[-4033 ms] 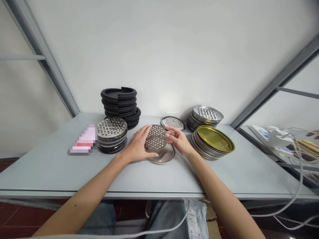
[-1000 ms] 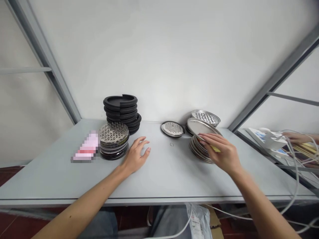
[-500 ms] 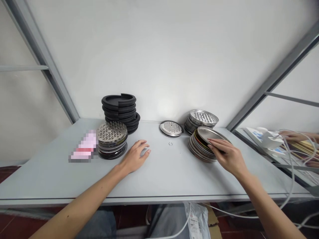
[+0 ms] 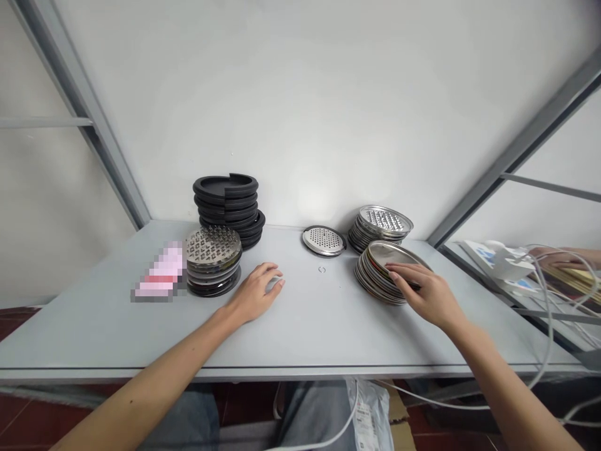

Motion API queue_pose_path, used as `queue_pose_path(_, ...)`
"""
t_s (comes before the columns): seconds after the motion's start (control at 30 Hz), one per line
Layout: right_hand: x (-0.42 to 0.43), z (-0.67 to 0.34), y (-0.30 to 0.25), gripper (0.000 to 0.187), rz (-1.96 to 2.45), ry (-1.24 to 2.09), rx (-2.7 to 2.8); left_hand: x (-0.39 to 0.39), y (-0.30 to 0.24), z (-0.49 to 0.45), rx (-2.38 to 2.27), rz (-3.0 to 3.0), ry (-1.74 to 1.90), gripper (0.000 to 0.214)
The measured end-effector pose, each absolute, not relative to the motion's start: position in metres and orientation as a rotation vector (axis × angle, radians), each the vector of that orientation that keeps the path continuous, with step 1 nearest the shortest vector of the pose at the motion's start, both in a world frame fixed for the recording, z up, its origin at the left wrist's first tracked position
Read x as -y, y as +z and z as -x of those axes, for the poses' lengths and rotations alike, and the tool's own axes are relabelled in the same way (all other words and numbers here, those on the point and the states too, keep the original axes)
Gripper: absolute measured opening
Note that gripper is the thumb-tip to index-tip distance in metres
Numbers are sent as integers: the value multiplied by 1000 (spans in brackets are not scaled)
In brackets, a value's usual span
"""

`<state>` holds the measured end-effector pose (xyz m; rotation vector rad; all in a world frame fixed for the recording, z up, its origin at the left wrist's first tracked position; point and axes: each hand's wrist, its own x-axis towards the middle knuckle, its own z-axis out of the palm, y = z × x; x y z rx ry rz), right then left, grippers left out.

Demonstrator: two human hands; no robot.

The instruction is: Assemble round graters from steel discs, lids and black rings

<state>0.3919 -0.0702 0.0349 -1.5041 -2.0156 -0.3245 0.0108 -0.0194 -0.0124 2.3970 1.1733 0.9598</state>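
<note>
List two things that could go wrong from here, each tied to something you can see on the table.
1. The stack of metal plates under the right hand sits unevenly; a push might slide the top plates off.
2. The small ring lies loose on the table between the hands; the left hand could sweep it away unnoticed.

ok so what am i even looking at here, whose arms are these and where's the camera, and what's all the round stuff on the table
No machine here: both bare arms belong to one person, and the single camera sits on that person's head, looking forward and down. The left hand rests on the grey table, holding nothing. The right hand rests its fingers on a stack of metal discs. Behind are a stack of perforated discs, one perforated disc alone, and stacked black rings; at left, a pile of grater discs. Another person's hand shows far right.
</note>
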Motion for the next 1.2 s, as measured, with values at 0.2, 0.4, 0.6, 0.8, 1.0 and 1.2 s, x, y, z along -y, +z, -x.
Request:
queue_pose_path(0.2, 59, -367, 52, 24, 1464, -504, 1823, 21, -10, -11, -1176, -2394, 940, 27)
queue_pose_path(0.4, 42, -292, 37, 36, 1387, -306, 2041, 18, -10, -10, -1173, -2387, 983, 25)
queue_pose_path(0.6, 13, -253, 10, 27, 1791, -250, 2248, 14, -13, -7, -1191, -2391, 1015, 21)
queue_pose_path(0.8, 0, -260, 6, 23, 1922, -202, 2230, 14, -12, -6, -1203, -2409, 993, 20)
queue_pose_path(1.0, 7, -265, 0, 26, 2123, -314, 2085, 15, -12, -6, -1189, -2429, 985, 18)
queue_pose_path(1.2, -9, -264, 9, 35, 1825, -418, 2030, 14, -13, -6, -1196, -2432, 1009, 19)
